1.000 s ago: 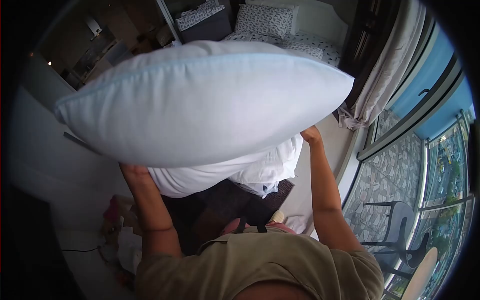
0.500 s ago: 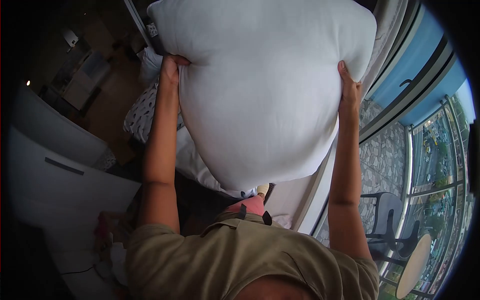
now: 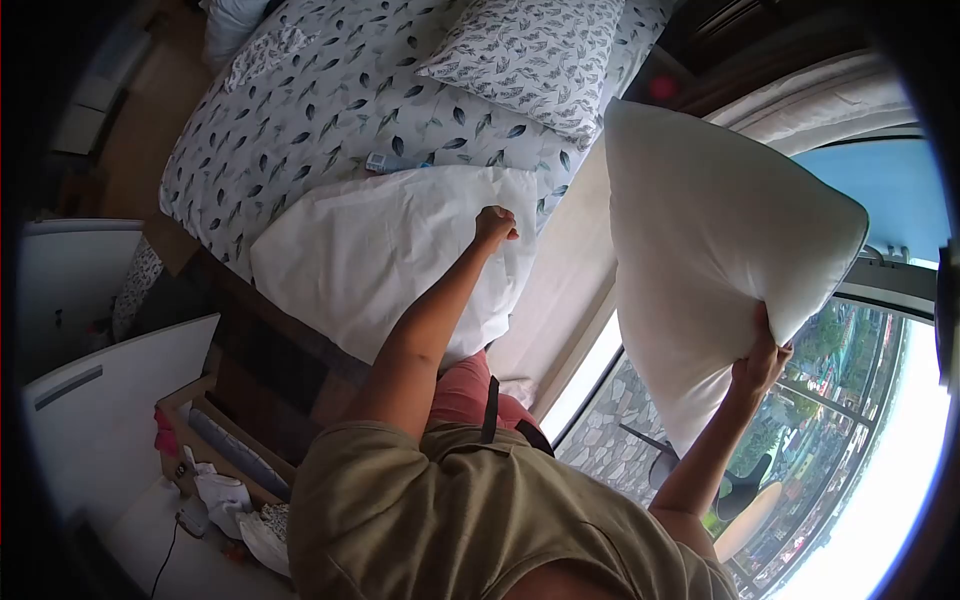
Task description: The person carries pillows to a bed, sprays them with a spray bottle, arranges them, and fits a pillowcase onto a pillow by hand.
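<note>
A plain white pillow (image 3: 710, 230) hangs tilted at the right, gripped near its lower side by my right hand (image 3: 762, 362), whose fingers are pressed into the fabric. My left hand (image 3: 495, 225) is apart from the pillow, curled into a fist with nothing visible in it. Beneath that fist, a white cloth (image 3: 370, 255) lies spread over the near corner of the bed (image 3: 290, 130). I cannot tell whether the fist touches the cloth. A small light-blue item with a white end (image 3: 385, 163) rests on the leaf-print bedding beside the cloth's far edge.
A leaf-patterned pillow (image 3: 530, 60) lies farther up the bed. Large windows and a balcony railing (image 3: 830, 410) are at the right. At lower left are an open drawer (image 3: 230, 440) with things inside and a white cabinet panel (image 3: 120, 400).
Both hands held the white pillow up in front. My left hand has let go and closed into a fist; my right hand has swung the pillow rightward, and the view shows more bed.
</note>
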The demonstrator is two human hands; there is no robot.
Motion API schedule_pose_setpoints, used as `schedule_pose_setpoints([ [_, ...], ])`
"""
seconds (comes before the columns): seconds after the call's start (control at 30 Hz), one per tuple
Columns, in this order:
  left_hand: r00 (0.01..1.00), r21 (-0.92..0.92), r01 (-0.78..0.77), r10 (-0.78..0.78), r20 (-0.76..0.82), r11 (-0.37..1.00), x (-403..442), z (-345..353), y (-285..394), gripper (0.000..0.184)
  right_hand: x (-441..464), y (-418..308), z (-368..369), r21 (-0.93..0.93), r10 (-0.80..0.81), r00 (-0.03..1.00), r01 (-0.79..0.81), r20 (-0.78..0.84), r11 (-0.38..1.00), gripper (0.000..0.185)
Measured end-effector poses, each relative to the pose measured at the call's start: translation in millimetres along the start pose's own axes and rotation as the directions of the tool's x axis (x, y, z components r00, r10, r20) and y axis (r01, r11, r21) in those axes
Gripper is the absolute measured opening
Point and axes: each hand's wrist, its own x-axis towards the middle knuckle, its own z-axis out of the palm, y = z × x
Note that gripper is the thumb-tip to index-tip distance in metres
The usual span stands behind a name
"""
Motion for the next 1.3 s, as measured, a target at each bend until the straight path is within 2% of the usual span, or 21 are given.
schedule_pose_setpoints([
  [0.1, 0.995, 0.361, -0.095, 0.101, 0.003, 0.928, 41.4, 37.1, -50.7, 0.012, 5.9, 13.1, -17.5, -0.104, 0.115, 0.987, -0.126, -0.110, 0.987, 0.037],
  [0.17, 0.859, 0.782, -0.278, 0.508, -0.057, 0.558, 73.3, 63.9, -105.2, 0.027, 10.0, 25.4, -37.1, -0.123, 0.133, 0.989, -0.140, -0.067, 0.982, 0.049],
  [0.23, 0.906, 0.788, -0.148, 0.402, -0.135, 0.597, 61.2, 80.5, -94.4, 0.038, 12.8, 44.7, -62.5, -0.083, 0.192, 0.981, -0.194, -0.033, 0.977, 0.052],
  [0.3, 0.915, 0.942, 0.033, 0.368, -0.162, 0.333, 52.4, 90.1, -87.8, 0.043, 7.7, 48.4, -67.2, -0.111, 0.211, 0.977, -0.213, -0.023, 0.971, 0.053],
  [0.33, 0.859, 0.969, 0.045, 0.485, -0.162, 0.244, 72.5, 91.9, -109.6, 0.032, 6.4, 49.5, -67.3, -0.123, 0.228, 0.973, -0.229, -0.015, 0.966, 0.054],
  [0.5, 0.869, 0.961, -0.142, 0.494, 0.007, 0.236, 80.0, 59.9, -122.6, 0.012, 13.5, 60.1, -90.3, -0.089, 0.308, 0.951, -0.309, -0.022, 0.947, 0.061],
  [0.57, 0.992, 0.478, -0.125, 0.113, 0.053, 0.869, 72.1, 39.3, -103.0, 0.008, 22.6, 58.8, -92.0, -0.057, 0.329, 0.942, -0.325, 0.073, 0.944, 0.058],
  [0.6, 0.996, 0.354, -0.085, 0.081, 0.026, 0.931, 66.4, 32.4, -97.1, 0.006, 28.8, 58.6, -97.1, -0.054, 0.332, 0.940, -0.329, 0.077, 0.943, 0.058],
  [0.63, 0.996, 0.358, -0.088, 0.089, 0.013, 0.930, 61.7, 23.5, -89.1, 0.006, 38.4, 62.4, -98.4, -0.122, 0.320, 0.934, -0.303, 0.161, 0.945, 0.052],
  [0.7, 0.988, -0.179, 0.069, -0.092, -0.125, 0.981, 42.7, 6.8, -76.1, 0.008, 52.1, 66.6, -94.4, -0.185, 0.314, 0.913, -0.272, 0.260, 0.944, 0.046],
  [0.77, 0.982, -0.269, 0.033, -0.082, -0.172, 0.962, 21.6, -16.1, -61.3, 0.009, 66.5, 64.5, -83.0, -0.183, 0.487, 0.831, -0.452, 0.270, 0.873, 0.040],
  [0.83, 0.954, -0.388, -0.051, -0.069, -0.291, 0.920, 2.5, -28.9, -46.3, 0.010, 76.6, 67.6, -70.6, -0.149, 0.457, 0.804, -0.434, 0.381, 0.888, 0.041],
  [0.9, 0.938, -0.324, -0.086, -0.033, -0.345, 0.942, -19.1, -38.8, -22.8, 0.012, 88.4, 69.1, -54.9, -0.375, 0.450, 0.795, -0.304, 0.407, 0.876, 0.042],
  [0.93, 0.927, -0.326, -0.111, -0.020, -0.373, 0.939, -34.6, -37.9, -3.0, 0.012, 94.0, 75.1, -49.5, -0.224, 0.546, 0.725, -0.500, 0.420, 0.837, 0.041],
  [1.03, 0.910, -0.266, -0.347, 0.255, -0.327, 0.899, -74.3, -37.9, 20.8, 0.010, 117.7, 71.7, -36.5, -0.347, 0.632, 0.571, -0.535, 0.523, 0.770, 0.039],
  [1.1, 0.911, 0.060, -0.410, 0.412, -0.023, 0.910, -75.0, -49.7, 26.5, 0.016, 129.5, 70.8, -33.6, -0.434, 0.658, 0.529, -0.497, 0.536, 0.752, 0.038],
  [1.13, 0.903, 0.063, -0.427, 0.429, -0.036, 0.902, -74.1, -51.1, 29.3, 0.016, 128.6, 69.7, -30.6, -0.412, 0.599, 0.544, -0.436, 0.588, 0.800, 0.036],
  [1.17, 0.861, 0.474, -0.447, 0.509, -0.002, 0.758, -73.8, -52.6, 31.4, 0.020, 129.4, 70.4, -29.4, -0.386, 0.538, 0.554, -0.376, 0.636, 0.843, 0.035],
  [1.2, 0.828, 0.797, -0.375, 0.558, 0.059, 0.472, -74.4, -55.8, 31.5, 0.025, 151.0, 107.5, -50.2, -0.239, 0.077, 0.438, 0.328, 0.896, 0.914, 0.032],
  [1.23, 0.823, 0.803, -0.370, 0.567, 0.049, 0.467, -72.0, -60.7, 25.3, 0.025, 150.8, 109.8, -48.3, -0.223, 0.064, 0.429, 0.331, 0.901, 0.917, 0.032],
  [1.3, 0.754, 0.898, -0.329, 0.653, 0.065, 0.291, -64.3, -66.4, 20.8, 0.047, 146.5, 110.4, -39.3, -0.301, 0.281, 0.337, 0.007, 0.899, 0.954, 0.036],
])
